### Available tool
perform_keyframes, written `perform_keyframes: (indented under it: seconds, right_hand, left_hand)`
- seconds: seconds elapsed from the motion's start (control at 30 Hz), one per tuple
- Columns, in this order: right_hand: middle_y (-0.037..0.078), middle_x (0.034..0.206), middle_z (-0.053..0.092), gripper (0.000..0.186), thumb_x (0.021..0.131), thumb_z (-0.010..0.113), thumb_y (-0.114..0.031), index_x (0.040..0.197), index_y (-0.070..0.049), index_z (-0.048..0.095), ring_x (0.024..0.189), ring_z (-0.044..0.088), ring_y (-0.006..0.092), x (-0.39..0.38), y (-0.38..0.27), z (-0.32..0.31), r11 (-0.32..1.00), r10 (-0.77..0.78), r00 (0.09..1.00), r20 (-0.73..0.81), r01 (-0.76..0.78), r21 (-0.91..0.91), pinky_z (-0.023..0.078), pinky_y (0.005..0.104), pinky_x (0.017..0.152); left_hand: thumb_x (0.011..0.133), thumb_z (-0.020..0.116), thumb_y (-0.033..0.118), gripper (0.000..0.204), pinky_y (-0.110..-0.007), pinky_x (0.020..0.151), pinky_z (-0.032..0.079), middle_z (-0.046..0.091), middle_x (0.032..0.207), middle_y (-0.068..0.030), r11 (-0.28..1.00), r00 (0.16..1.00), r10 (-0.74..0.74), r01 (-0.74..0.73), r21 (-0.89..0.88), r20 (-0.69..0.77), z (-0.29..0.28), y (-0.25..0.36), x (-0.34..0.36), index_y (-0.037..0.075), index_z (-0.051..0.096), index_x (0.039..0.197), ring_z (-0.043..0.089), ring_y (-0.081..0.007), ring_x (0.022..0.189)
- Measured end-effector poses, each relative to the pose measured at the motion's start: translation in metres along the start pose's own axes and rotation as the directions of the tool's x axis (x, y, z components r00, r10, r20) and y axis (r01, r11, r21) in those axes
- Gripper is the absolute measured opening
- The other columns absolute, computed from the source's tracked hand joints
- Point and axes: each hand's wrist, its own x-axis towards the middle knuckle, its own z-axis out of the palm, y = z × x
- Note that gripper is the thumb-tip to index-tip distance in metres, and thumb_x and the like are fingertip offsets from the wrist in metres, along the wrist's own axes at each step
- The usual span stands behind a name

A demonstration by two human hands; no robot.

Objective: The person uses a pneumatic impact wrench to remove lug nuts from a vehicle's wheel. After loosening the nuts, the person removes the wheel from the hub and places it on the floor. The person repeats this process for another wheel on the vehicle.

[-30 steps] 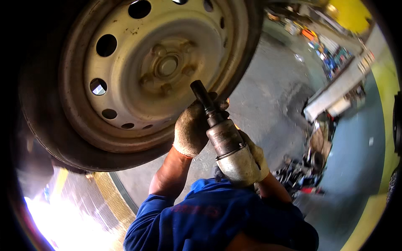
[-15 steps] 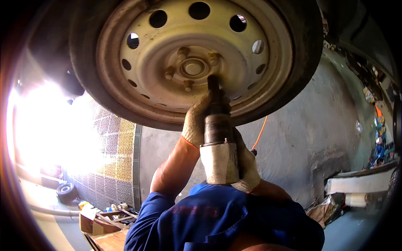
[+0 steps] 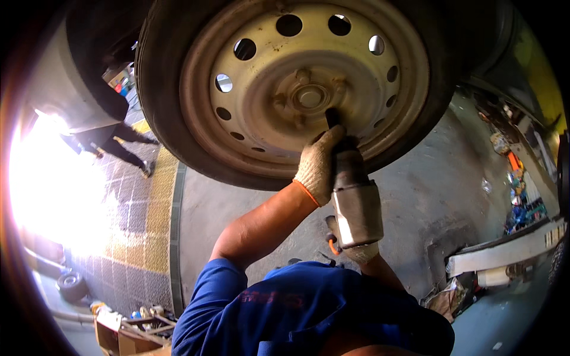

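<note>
A dusty steel wheel (image 3: pixel 255 59) with round holes and a dark tire (image 3: pixel 155 118) hangs in front of me. Several wheel bolts ring its hub cap (image 3: pixel 310 96). Both my hands wear cream knit gloves around an impact wrench (image 3: pixel 361 207). My left hand (image 3: pixel 317 166) is closed around its front end, just behind the dark socket (image 3: pixel 332 117). The socket points at the lower right bolt position; whether it sits on a bolt is hidden. My right hand (image 3: pixel 363 254) grips the wrench's rear underside, mostly hidden by the body, beside an orange air hose (image 3: pixel 332 244).
A person's legs (image 3: pixel 124 145) show on the sunlit tiles at left. Below them are a small wheel (image 3: pixel 72 286) and a cardboard box (image 3: pixel 108 332). At right lie a white bumper-like panel (image 3: pixel 493 255) and assorted clutter (image 3: pixel 522 216). Grey floor (image 3: pixel 249 219) stretches under the wheel.
The view has shifted, so the wheel appears farther right. The wrench now leans, its rear end swung rightward, with both hands still on it. A person's legs have come into view at left.
</note>
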Motion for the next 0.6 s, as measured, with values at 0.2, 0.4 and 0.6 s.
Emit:
perform_keyframes:
  seconds: [0.2, 0.4, 0.6]
  right_hand:
    - [0.016, 0.115, 0.068, 0.051, 0.077, 0.083, -0.010, 0.124, -0.004, 0.066, 0.106, 0.065, 0.0342, 0.000, -0.003, 0.020, 0.527, -0.578, 0.814, -0.067, 0.309, -0.792, 0.054, 0.0425, 0.090]
    - [0.017, 0.115, 0.068, 0.046, 0.077, 0.083, -0.010, 0.120, -0.001, 0.067, 0.101, 0.067, 0.0324, 0.000, -0.008, 0.020, 0.469, -0.664, 0.744, -0.068, 0.344, -0.814, 0.056, 0.0412, 0.085]
    - [0.009, 0.103, 0.067, 0.040, 0.079, 0.080, -0.006, 0.116, -0.003, 0.065, 0.092, 0.065, 0.0252, 0.002, -0.005, 0.017, 0.572, -0.580, 0.800, -0.153, 0.266, -0.776, 0.055, 0.0379, 0.080]
  left_hand:
    - [0.094, 0.065, 0.024, 0.023, -0.035, 0.069, 0.054, 0.065, 0.090, -0.0090, 0.991, 0.994, 0.069, -0.059, 0.122, -0.086, 0.005, 0.005, -0.001, 0.002, 0.064, 0.103, 0.063, -0.0189, 0.076]
    - [0.094, 0.065, 0.021, 0.023, -0.034, 0.070, 0.054, 0.065, 0.090, -0.0089, 0.986, 0.993, 0.115, -0.114, 0.123, 0.000, -0.005, 0.004, 0.010, 0.001, 0.062, 0.106, 0.063, -0.0188, 0.077]
    - [0.093, 0.066, 0.020, 0.022, -0.034, 0.064, 0.054, 0.065, 0.089, -0.0085, 0.987, 0.994, 0.104, -0.099, 0.129, -0.033, 0.007, 0.011, 0.006, 0.001, 0.062, 0.104, 0.063, -0.0186, 0.072]
